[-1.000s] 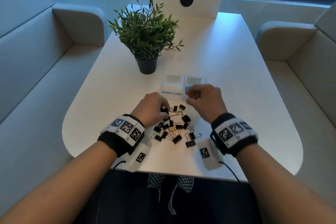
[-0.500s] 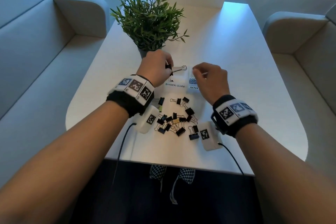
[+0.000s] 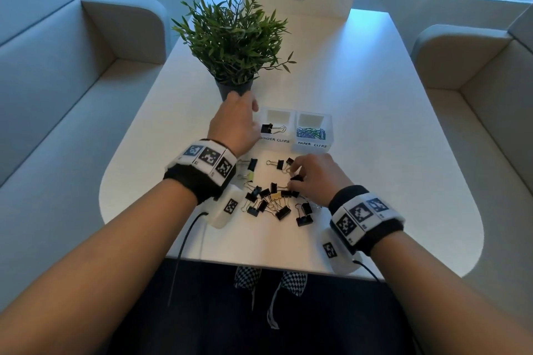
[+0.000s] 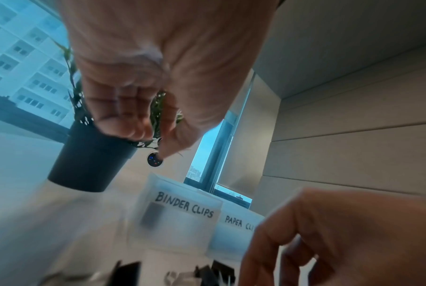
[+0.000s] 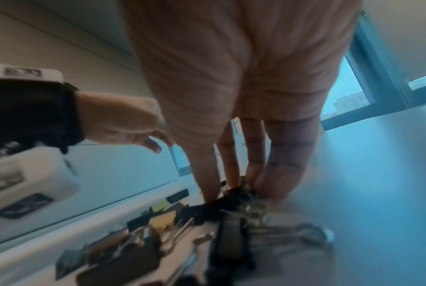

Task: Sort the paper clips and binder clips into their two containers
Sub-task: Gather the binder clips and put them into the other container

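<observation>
The right hand (image 3: pixel 314 176) is down on the far right side of the heap of binder clips (image 3: pixel 274 202), its fingers bent onto a black clip there; the right wrist view shows the fingertips (image 5: pixel 231 174) closing round a dark clip, though blur hides how firm the hold is. The left hand (image 3: pixel 233 124) hangs above the table (image 3: pixel 375 130) just left of the container marked BINDER CLIPS (image 3: pixel 275 140), fingers loosely curled and holding nothing, as the left wrist view confirms.

One black binder clip (image 3: pixel 266 128) lies inside that container, its wire handles pointing right. Touching it on the right stands the container marked PAPER CLIPS (image 3: pixel 313 145), with coloured paper clips (image 3: pixel 311 132) in its bottom.

The heap sits between the two wrists, toward the table's near edge. The containers lie straight beyond it, toward the far edge, so the next carry likely runs away from the person. The right hand is the nearer one to the heap, and its clip should go up and slightly left to the binder container. A potted plant (image 3: pixel 233 37) stands behind the left hand.
</observation>
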`<state>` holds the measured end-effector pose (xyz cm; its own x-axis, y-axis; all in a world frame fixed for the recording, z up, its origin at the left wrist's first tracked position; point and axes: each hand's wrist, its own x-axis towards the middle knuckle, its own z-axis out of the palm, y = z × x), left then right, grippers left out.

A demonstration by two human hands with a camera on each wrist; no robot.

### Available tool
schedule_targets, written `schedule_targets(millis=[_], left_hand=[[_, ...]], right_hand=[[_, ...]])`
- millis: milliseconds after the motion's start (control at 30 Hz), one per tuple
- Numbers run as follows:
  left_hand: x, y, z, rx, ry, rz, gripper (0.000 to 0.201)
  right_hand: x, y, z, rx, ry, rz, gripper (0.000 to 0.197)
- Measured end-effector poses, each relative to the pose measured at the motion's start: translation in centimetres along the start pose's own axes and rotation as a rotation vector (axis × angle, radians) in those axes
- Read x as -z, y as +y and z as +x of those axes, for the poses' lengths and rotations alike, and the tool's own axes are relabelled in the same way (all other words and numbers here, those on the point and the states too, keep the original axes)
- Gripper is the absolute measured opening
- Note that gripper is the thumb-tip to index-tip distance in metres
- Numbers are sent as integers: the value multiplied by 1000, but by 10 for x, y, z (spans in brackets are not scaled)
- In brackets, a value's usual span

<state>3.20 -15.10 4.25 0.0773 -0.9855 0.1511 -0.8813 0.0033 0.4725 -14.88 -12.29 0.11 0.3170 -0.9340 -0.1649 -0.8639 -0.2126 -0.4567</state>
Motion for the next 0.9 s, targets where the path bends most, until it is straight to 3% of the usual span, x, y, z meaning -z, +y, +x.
schedule_targets(millis=[133,367,467,700,900], left_hand=[[-3,-19,-17,47,-229,136,28],[-13,-24,-23,0,-447,149,50],[-18,-24,-28,-29,-437,157,48],[-20,-23,-33,-17,-380,103,32],[-13,-18,-35,-36,-353,86,30]], right_hand=[[-7,-3,6,-32,29,-7,20],[21,-18,10,34,140,152,18],[45,-31,25,46,239,209,15],[59,-44,56,7,272,187,9],[49,-30,60,-27,317,195,22]])
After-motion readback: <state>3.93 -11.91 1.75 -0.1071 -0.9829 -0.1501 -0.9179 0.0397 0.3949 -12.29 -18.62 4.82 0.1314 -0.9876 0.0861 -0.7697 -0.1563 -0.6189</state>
